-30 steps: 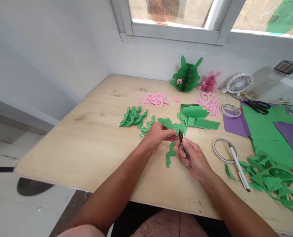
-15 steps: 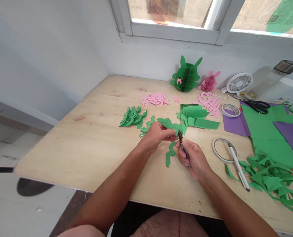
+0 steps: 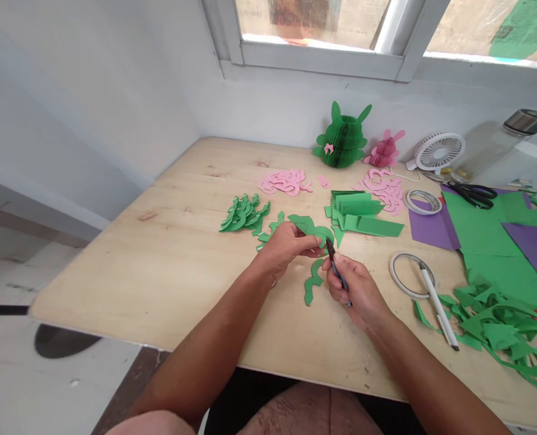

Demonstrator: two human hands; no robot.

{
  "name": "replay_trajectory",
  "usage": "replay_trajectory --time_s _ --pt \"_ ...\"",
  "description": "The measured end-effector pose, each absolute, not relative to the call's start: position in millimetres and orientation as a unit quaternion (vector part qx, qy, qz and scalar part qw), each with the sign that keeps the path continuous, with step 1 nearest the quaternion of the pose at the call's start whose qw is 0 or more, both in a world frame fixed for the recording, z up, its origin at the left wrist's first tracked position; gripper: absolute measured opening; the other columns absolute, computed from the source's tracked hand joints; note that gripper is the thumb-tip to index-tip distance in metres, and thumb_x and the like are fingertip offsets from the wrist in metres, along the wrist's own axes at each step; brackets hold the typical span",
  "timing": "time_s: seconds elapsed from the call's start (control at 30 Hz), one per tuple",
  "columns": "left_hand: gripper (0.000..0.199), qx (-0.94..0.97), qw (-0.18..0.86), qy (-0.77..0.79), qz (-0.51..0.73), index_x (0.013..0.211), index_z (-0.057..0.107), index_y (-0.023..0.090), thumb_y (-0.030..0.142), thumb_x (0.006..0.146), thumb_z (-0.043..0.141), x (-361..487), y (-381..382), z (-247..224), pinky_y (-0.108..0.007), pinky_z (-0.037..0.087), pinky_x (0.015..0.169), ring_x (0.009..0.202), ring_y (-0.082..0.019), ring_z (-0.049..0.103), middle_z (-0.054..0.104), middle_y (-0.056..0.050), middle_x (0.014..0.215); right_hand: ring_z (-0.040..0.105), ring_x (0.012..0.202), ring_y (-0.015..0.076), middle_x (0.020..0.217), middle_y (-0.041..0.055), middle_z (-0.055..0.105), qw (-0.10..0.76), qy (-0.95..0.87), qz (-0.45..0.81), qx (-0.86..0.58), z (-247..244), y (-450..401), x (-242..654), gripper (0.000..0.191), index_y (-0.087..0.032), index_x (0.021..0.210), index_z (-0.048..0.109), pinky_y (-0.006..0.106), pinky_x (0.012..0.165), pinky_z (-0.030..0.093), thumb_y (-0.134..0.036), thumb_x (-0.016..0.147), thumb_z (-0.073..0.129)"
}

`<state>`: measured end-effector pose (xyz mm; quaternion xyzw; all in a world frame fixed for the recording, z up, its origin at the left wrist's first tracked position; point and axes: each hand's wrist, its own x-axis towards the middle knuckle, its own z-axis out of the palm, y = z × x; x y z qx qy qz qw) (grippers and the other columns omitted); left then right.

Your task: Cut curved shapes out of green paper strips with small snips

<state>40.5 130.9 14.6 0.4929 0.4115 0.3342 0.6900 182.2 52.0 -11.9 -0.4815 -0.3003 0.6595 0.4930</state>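
Note:
A folded piece of green paper (image 3: 307, 225) with a scalloped edge is pinched between the thumb and fingers of my left hand (image 3: 290, 246). My right hand (image 3: 352, 281) is closed around a pair of small snips (image 3: 339, 276) with dark blades and a grey-blue handle. The blade tips touch the right end of the green paper; how far they are apart is too small to tell. Below the hands lies a wavy green cut-out (image 3: 313, 283). Left of my left hand are another green cut-out (image 3: 277, 222) and a pile of folded green cut-outs (image 3: 244, 214).
Folded green strips (image 3: 359, 211) and pink cut-outs (image 3: 286, 181) lie behind the hands. On the right are a tape roll (image 3: 397, 281), a white pen (image 3: 439, 308), green scraps (image 3: 499, 332) and black scissors (image 3: 472, 193). A green paper figure (image 3: 343, 142) and a fan (image 3: 438, 151) stand by the wall.
Both hands keep nearly the same place and grip. The snips and the green paper have shifted only slightly against each other, and the whole view has drifted a little.

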Motion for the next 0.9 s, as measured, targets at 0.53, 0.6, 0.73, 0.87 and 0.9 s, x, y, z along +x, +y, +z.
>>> replay_trajectory --time_s 0.53,0.6,0.73,0.87,0.9 --pt "0.006 0.528 0.695 0.400 0.281 0.066 0.067 0.013 0.019 0.068 0.066 38.3 132.6 21.9 -0.028 0.052 0.072 0.069 -0.016 0.066 0.068 -0.004 0.066 0.022 0.038 0.0034 0.051 -0.0082 0.040 0.476 -0.313 0.657 -0.495 -10.4 51.7 183.6 0.043 -0.015 0.076 0.060 0.022 0.040 0.010 -0.058 0.077 0.065" --pt "0.006 0.533 0.696 0.394 0.275 0.065 0.066 0.014 0.018 0.068 0.066 37.8 132.2 22.8 -0.027 0.052 0.071 0.068 -0.015 0.066 0.067 -0.003 0.064 0.021 0.038 0.0037 0.051 -0.0081 0.040 0.476 -0.314 0.657 -0.493 -10.2 51.5 184.0 0.042 -0.015 0.076 0.060 0.022 0.040 0.010 -0.057 0.078 0.065" --pt "0.006 0.539 0.701 0.380 0.270 0.066 0.066 0.014 0.019 0.068 0.066 36.6 132.3 22.2 -0.029 0.053 0.073 0.066 -0.014 0.064 0.066 -0.002 0.064 0.021 0.038 0.0040 0.051 -0.0077 0.040 0.472 -0.317 0.660 -0.490 -10.3 51.4 184.7 0.040 -0.016 0.076 0.060 0.022 0.040 0.010 -0.056 0.080 0.063" --pt "0.008 0.552 0.702 0.367 0.262 0.067 0.067 0.014 0.021 0.071 0.065 34.2 133.5 19.4 -0.030 0.053 0.075 0.069 -0.015 0.065 0.068 -0.004 0.066 0.021 0.039 0.0042 0.050 -0.0077 0.039 0.468 -0.319 0.659 -0.494 -9.4 51.5 185.3 0.041 -0.016 0.076 0.060 0.022 0.039 0.010 -0.056 0.079 0.063" --pt "0.010 0.556 0.702 0.363 0.259 0.067 0.067 0.013 0.021 0.072 0.065 33.4 133.8 19.0 -0.030 0.053 0.076 0.070 -0.015 0.065 0.068 -0.004 0.066 0.021 0.039 0.0041 0.050 -0.0076 0.039 0.467 -0.320 0.659 -0.495 -8.9 51.4 185.5 0.041 -0.016 0.075 0.060 0.022 0.039 0.010 -0.057 0.079 0.064"
